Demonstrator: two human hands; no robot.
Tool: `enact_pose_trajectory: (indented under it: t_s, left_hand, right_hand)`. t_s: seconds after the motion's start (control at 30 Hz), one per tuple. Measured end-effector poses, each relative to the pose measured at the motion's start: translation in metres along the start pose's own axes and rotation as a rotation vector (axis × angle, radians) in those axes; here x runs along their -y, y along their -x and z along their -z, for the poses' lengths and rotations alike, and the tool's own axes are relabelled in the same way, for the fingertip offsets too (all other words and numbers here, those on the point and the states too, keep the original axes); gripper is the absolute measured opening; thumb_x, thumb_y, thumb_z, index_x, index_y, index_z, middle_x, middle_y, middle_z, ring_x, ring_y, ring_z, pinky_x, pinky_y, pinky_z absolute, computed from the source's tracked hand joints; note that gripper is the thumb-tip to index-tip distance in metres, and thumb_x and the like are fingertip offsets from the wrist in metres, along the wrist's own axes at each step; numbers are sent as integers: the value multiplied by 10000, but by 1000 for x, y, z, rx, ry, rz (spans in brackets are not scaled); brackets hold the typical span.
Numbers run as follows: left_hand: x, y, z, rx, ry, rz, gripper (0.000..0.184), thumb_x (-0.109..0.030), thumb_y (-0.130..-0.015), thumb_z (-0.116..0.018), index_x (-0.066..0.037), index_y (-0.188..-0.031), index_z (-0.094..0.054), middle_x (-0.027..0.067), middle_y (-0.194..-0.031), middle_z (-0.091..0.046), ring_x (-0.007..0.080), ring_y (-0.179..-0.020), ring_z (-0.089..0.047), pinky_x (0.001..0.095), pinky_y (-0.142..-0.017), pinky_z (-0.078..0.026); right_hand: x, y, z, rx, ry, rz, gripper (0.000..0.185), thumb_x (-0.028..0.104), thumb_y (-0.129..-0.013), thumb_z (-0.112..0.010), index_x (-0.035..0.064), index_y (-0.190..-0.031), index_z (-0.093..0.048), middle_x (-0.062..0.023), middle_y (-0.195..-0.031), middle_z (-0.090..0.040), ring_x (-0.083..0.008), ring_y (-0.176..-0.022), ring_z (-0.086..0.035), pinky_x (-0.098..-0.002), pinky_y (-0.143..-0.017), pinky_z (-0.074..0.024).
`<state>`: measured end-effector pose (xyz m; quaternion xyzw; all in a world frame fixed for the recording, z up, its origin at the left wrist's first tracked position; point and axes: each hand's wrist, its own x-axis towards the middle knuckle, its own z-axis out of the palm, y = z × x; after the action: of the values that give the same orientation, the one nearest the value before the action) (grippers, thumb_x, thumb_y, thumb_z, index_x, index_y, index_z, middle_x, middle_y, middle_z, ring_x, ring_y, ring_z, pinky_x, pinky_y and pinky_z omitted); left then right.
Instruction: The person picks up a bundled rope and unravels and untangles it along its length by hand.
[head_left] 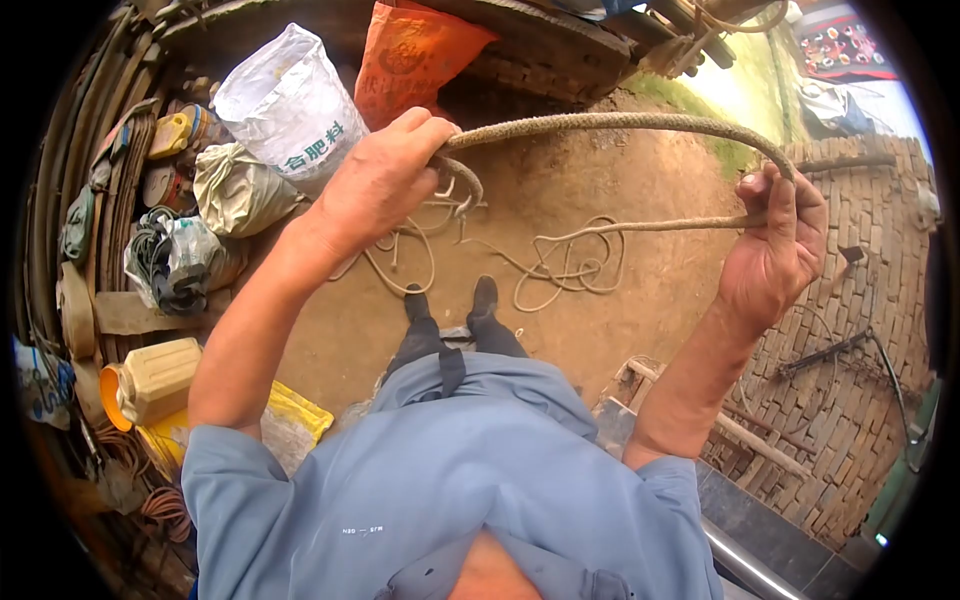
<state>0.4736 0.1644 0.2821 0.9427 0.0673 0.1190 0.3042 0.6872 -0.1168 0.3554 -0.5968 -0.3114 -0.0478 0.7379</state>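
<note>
A thick beige rope (610, 122) arches between my two raised hands. My left hand (385, 175) is closed round it, and a short bent piece hangs below that fist. On the right, my right hand (775, 235) pinches the rope where it doubles back between thumb and fingers. From there a length runs left and drops to the dirt floor. Loose coils (575, 275) of rope lie on the ground in front of my feet, and more loops (415, 260) lie under my left forearm.
A white sack (285, 95) and an orange bag (405, 60) stand at the back left. Below them are a tied cloth bag (240, 190) and a plastic jug (160, 380). Stacked bricks (840, 300) fill the right side, with a metal frame (830, 352) on them.
</note>
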Motion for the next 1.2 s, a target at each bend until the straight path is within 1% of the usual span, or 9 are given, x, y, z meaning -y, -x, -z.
enact_pose_trajectory:
  t_s: [0.23,0.43,0.53,0.7,0.77,0.9,0.97,1.13,1.2]
  left_hand:
    - [9,3,8,-1,-50,-8,339,25,-841,-563,-23,-1176,-584,182,-1017,-581,408,-974,-600,453,-837,-490]
    - [7,7,14,-3,-20,42,289,18,-878,-568,-17,-1163,-601,178,-1019,-599,397,-962,-614,435,-844,-500]
    - [3,7,12,-8,52,16,294,11,-887,-586,-23,-1178,-609,166,-1008,-603,390,-963,-621,434,-844,-504]
    - [-18,4,8,1,32,-28,363,34,-856,-613,-46,-1209,-611,150,-1042,-608,375,-985,-634,441,-852,-517]
    - [-23,5,9,12,23,-13,370,39,-850,-613,-49,-1209,-610,150,-1055,-609,374,-993,-634,440,-857,-518]
    - [-17,16,12,-80,-11,-50,377,47,-846,-611,-46,-1211,-606,151,-1074,-611,365,-1002,-639,427,-876,-520]
    - [-3,25,13,-77,9,-8,391,32,-856,-600,-55,-1237,-609,155,-1078,-620,368,-999,-645,434,-874,-528]
    - [26,44,-23,-65,170,84,560,-6,-865,-619,-76,-1412,-523,178,-1088,-633,363,-991,-650,444,-862,-514]
    - [28,46,-49,-51,216,103,572,-8,-865,-626,-81,-1421,-515,175,-1063,-632,359,-972,-650,437,-855,-513]
  right_hand:
    - [-10,-2,0,-54,22,-4,126,49,-1015,-635,-64,-1070,-645,-133,-918,-714,-176,-800,-688,-281,-759,-587]
    - [-17,5,-11,50,274,-64,168,48,-1003,-648,-44,-1142,-662,-106,-947,-716,-149,-801,-680,-267,-753,-581]
    - [-19,16,-34,253,211,-173,202,33,-982,-654,-27,-1174,-668,-85,-993,-710,-119,-782,-665,-237,-681,-553]
    - [-16,39,-72,655,396,-356,127,103,-964,-676,27,-1060,-710,-41,-877,-669,-81,-715,-590,-238,-619,-477]
    - [-20,54,-87,946,348,-458,94,133,-968,-678,44,-973,-708,-6,-792,-599,-69,-643,-515,-253,-561,-420]
    - [-18,64,-94,828,174,-480,100,129,-970,-678,41,-922,-693,21,-753,-548,-48,-613,-469,-246,-525,-380]
    - [8,49,-87,716,-79,-672,125,130,-973,-677,22,-913,-698,35,-773,-556,-29,-618,-455,-227,-525,-362]
    - [41,19,-83,693,-249,-277,145,109,-953,-677,-26,-938,-729,-65,-893,-665,-50,-673,-526,-207,-566,-395]
    - [48,8,-88,724,-159,-94,328,264,-955,-679,-61,-911,-699,-159,-876,-658,-52,-559,-471,-213,-544,-398]
